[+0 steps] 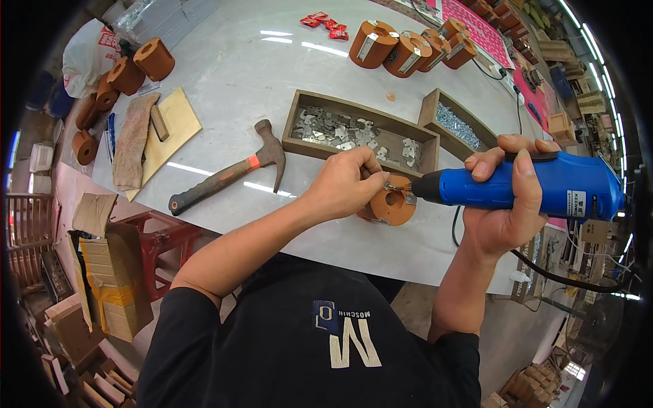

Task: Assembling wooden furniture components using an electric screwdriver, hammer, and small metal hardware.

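Right now left hand (343,183) pinches a small metal plate (393,184) onto the wooden block (389,202); right hand (507,197) fully gripping blue electric screwdriver (537,187), tip at plate.

Bright overhead light, glare streaks on table (224,81); fisheye-bent, dark rim.
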Available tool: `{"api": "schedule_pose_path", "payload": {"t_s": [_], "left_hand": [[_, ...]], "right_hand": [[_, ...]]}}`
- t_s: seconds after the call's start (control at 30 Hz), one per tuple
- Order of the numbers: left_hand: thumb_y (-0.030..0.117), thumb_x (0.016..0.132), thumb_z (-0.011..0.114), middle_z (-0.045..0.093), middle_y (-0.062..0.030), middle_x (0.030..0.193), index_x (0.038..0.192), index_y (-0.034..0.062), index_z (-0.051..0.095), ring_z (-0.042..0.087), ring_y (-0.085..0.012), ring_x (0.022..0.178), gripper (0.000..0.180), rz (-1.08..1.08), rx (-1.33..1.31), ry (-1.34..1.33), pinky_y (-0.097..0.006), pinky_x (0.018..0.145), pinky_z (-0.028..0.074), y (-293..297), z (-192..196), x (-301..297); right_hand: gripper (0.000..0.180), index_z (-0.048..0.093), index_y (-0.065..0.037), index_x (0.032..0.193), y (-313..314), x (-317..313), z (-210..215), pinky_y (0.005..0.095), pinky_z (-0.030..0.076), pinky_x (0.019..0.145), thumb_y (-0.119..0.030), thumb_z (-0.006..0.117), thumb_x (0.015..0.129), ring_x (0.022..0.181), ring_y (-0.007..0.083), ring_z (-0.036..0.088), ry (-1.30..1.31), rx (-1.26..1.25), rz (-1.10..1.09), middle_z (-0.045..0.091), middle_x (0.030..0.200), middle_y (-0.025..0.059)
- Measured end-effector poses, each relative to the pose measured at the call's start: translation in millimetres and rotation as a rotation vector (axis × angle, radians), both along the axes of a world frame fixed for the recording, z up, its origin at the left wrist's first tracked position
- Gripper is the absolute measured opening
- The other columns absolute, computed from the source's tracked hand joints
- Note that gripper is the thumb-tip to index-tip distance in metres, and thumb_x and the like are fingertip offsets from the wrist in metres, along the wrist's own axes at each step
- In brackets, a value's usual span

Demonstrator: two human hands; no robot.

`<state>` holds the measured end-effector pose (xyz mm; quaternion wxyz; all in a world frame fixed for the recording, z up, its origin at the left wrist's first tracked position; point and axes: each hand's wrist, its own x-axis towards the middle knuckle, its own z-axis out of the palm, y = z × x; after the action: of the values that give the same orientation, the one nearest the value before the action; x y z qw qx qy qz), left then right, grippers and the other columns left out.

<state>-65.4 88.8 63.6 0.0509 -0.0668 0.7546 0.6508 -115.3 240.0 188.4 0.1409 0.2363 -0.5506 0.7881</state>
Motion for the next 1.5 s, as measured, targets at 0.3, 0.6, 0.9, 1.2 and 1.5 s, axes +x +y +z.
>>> {"api": "schedule_pose_path", "payload": {"t_s": [0.3,0.6,0.9,1.2,1.5], "left_hand": [[0.02,0.088,0.067,0.056,0.0001,0.065,0.082,0.0005,0.057,0.048,-0.0042,0.058,0.022,0.036,0.034,0.006,-0.023,0.051,0.039,2,-1,2],[0.019,0.088,0.067,0.056,-0.0002,0.065,0.081,0.0005,0.057,0.047,-0.0041,0.058,0.022,0.031,0.024,0.033,-0.024,0.051,0.039,2,-1,3],[0.018,0.087,0.067,0.054,-0.0003,0.066,0.088,-0.0006,0.06,0.047,-0.0053,0.059,0.02,0.053,0.062,-0.006,-0.025,0.053,0.04,1,0,6],[0.007,0.078,0.072,0.051,-0.0057,0.081,0.094,0.0055,0.065,0.051,-0.0144,0.062,0.018,0.066,-0.248,0.464,-0.029,0.055,0.042,9,-5,14],[0.007,0.079,0.073,0.048,-0.0049,0.08,0.092,0.0078,0.068,0.051,-0.0137,0.062,0.014,0.098,-0.208,0.491,-0.028,0.055,0.042,15,-11,13]], "right_hand": [[0.034,0.045,0.002,0.114,-4,-4,-1,0.0369,0.057,0.059,-0.004,0.06,0.085,0.056,0.0195,0.061,-0.028,-0.017,0.036,0.065,0.088,0.0207],[0.032,0.045,0.002,0.114,-5,-5,-1,0.037,0.057,0.059,-0.004,0.059,0.085,0.056,0.0192,0.061,-0.077,-0.022,0.044,0.064,0.089,0.0199],[0.033,0.046,0.002,0.114,-7,-9,0,0.0364,0.057,0.058,-0.004,0.06,0.084,0.056,0.019,0.061,-0.084,-0.007,0.006,0.064,0.088,0.0189],[0.033,0.046,0.0,0.115,-11,-8,-1,0.0358,0.056,0.059,-0.002,0.059,0.085,0.056,0.0182,0.06,-0.078,0.014,0.037,0.063,0.087,0.0173],[0.034,0.043,0.0,0.116,-17,-1,0,0.0342,0.055,0.06,0.001,0.058,0.086,0.058,0.0166,0.059,-0.034,0.053,0.138,0.06,0.084,0.0148]]}}
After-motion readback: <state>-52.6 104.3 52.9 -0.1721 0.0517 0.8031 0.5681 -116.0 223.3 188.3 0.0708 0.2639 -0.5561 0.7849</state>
